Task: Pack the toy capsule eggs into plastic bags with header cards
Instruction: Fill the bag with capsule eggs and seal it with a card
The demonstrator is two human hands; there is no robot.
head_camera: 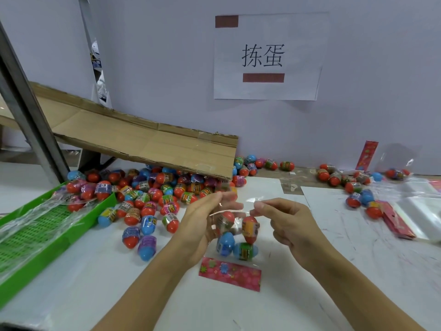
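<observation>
In the middle of the frame, my left hand [202, 218] and right hand [284, 220] pinched the clear bag [235, 225] top; four eggs [250, 229] hung inside.

Between your left hand [202, 218] and right hand [284, 223] hangs the bag [235, 225] with four eggs in it, above the header card [230, 273] on the table [334, 271]; loose eggs [148, 199] lie behind-left under the cardboard chute [148, 139], the tray [35, 235] far left, spare bags [420, 211] right.
</observation>
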